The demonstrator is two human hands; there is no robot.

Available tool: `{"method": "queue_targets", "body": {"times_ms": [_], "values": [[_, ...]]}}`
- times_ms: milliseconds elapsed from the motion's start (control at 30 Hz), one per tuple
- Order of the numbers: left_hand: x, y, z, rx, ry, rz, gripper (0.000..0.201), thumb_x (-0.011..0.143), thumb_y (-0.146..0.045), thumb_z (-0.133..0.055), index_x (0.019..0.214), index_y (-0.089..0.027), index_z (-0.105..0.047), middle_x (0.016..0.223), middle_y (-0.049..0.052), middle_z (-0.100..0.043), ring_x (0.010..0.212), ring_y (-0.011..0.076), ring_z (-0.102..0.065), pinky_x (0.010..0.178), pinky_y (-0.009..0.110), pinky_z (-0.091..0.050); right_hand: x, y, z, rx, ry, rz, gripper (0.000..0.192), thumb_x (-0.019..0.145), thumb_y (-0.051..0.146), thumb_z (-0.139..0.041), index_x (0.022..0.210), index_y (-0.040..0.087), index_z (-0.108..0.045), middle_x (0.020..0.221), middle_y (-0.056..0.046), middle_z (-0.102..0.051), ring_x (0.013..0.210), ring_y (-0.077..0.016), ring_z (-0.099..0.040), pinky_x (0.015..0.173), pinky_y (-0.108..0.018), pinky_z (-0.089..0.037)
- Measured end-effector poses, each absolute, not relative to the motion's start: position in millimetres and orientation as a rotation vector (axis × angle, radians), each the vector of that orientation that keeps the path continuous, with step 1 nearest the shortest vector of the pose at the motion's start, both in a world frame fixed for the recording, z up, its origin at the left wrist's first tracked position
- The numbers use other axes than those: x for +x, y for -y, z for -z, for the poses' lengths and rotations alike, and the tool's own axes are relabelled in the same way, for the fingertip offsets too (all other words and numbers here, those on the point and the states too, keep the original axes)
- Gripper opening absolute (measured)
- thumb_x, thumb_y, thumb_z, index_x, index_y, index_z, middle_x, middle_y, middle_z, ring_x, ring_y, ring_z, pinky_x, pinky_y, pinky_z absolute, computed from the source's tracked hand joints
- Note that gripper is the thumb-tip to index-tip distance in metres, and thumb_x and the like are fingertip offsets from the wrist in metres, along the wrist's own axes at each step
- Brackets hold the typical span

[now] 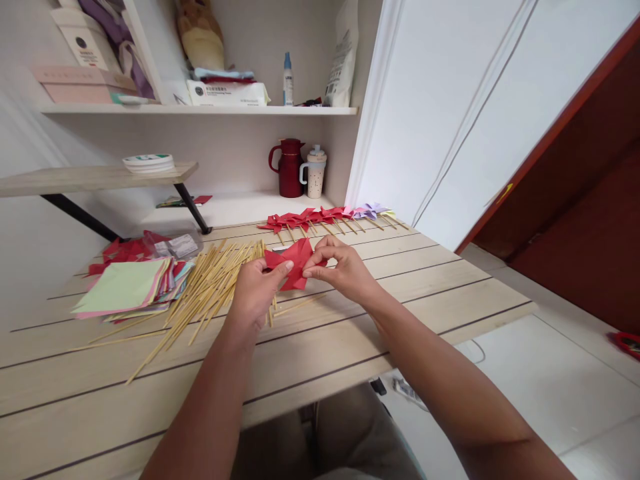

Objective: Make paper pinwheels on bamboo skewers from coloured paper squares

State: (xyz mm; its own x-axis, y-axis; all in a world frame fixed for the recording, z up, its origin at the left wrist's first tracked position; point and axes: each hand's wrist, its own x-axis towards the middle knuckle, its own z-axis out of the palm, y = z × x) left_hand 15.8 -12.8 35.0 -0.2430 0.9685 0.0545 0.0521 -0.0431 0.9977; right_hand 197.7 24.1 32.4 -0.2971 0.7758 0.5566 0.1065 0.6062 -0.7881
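Between my two hands is a red paper pinwheel (299,260), held up above the table. My left hand (257,287) grips its left side, with the thumb lying over the paper. The thumb and fingertips of my right hand (340,267) pinch the right edge. A heap of thin wooden sticks (210,287) lies just left of my left hand, and a few stick ends show below it. Beyond my hands, a row of finished pinwheels on sticks (320,217), mostly red with some lilac, lies along the table's far edge.
A stack of coloured paper squares (123,287) is on the left, with red paper pieces (127,250) and a clear plastic bag (177,245) behind it. A small raised shelf (95,177) stands at the back left. A red jug (290,170) and a cup (314,173) stand at the back.
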Motion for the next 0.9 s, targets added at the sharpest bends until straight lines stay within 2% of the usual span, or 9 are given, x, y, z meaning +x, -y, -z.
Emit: {"method": "queue_targets", "body": {"times_ms": [167, 300, 600, 700, 833, 900], "values": [[15.6, 12.6, -34.1, 1.11, -1.383, -1.401, 0.033, 0.065, -0.041, -0.085, 0.079, -0.013, -0.075, 0.073, 0.008, -0.075, 0.069, 0.0228, -0.069, 0.07, 0.036, -0.053, 197.7, -23.5, -34.6, -0.798, 1.717, -0.736, 0.011, 0.076, 0.027, -0.085, 0.07, 0.023, -0.077, 0.081, -0.001, -0.058, 0.079, -0.0169, -0.054, 0.077, -0.034, -0.049], [14.0, 12.3, -33.5, 1.068, -1.276, -1.416, 0.038, 0.062, -0.042, -0.087, 0.085, -0.013, -0.077, 0.079, 0.009, -0.077, 0.073, 0.024, -0.071, 0.075, 0.038, -0.055, 202.9, -27.3, -34.6, -0.763, 1.684, -0.777, 0.006, 0.082, 0.03, -0.079, 0.08, 0.025, -0.08, 0.084, -0.003, -0.063, 0.082, -0.0177, -0.057, 0.076, -0.034, -0.05], [7.0, 10.6, -34.4, 0.982, -1.21, -1.43, 0.044, 0.056, -0.043, -0.092, 0.084, -0.013, -0.076, 0.088, 0.011, -0.079, 0.08, 0.0243, -0.072, 0.082, 0.039, -0.055, 208.2, -30.0, -30.7, -0.618, 1.826, -0.89, 0.013, 0.085, 0.028, -0.075, 0.096, 0.031, -0.083, 0.099, -0.004, -0.052, 0.089, -0.0171, -0.056, 0.075, -0.033, -0.054], [6.9, 10.4, -34.8, 0.977, -1.209, -1.429, 0.046, 0.056, -0.044, -0.093, 0.085, -0.013, -0.076, 0.092, 0.012, -0.079, 0.082, 0.0248, -0.072, 0.083, 0.04, -0.055, 208.4, -26.8, -33.4, -0.569, 1.832, -0.924, 0.012, 0.082, 0.033, -0.081, 0.094, 0.032, -0.083, 0.102, -0.004, -0.051, 0.096, -0.019, -0.055, 0.076, -0.033, -0.056], [8.7, 11.7, -35.7, 1.03, -1.167, -1.41, 0.047, 0.058, -0.043, -0.092, 0.09, -0.012, -0.077, 0.096, 0.013, -0.079, 0.087, 0.0255, -0.073, 0.085, 0.039, -0.055, 207.9, -25.0, -35.1, -0.55, 1.812, -1.009, 0.016, 0.078, 0.043, -0.085, 0.09, 0.032, -0.083, 0.105, -0.004, -0.05, 0.087, -0.0174, -0.056, 0.069, -0.033, -0.057], [9.4, 12.1, -35.2, 1.062, -1.163, -1.389, 0.045, 0.06, -0.043, -0.09, 0.09, -0.012, -0.078, 0.095, 0.012, -0.079, 0.086, 0.0248, -0.072, 0.083, 0.037, -0.055, 206.8, -25.0, -34.9, -0.556, 1.829, -0.99, 0.017, 0.077, 0.045, -0.086, 0.085, 0.031, -0.082, 0.104, -0.004, -0.052, 0.089, -0.0186, -0.057, 0.075, -0.036, -0.057]]}}
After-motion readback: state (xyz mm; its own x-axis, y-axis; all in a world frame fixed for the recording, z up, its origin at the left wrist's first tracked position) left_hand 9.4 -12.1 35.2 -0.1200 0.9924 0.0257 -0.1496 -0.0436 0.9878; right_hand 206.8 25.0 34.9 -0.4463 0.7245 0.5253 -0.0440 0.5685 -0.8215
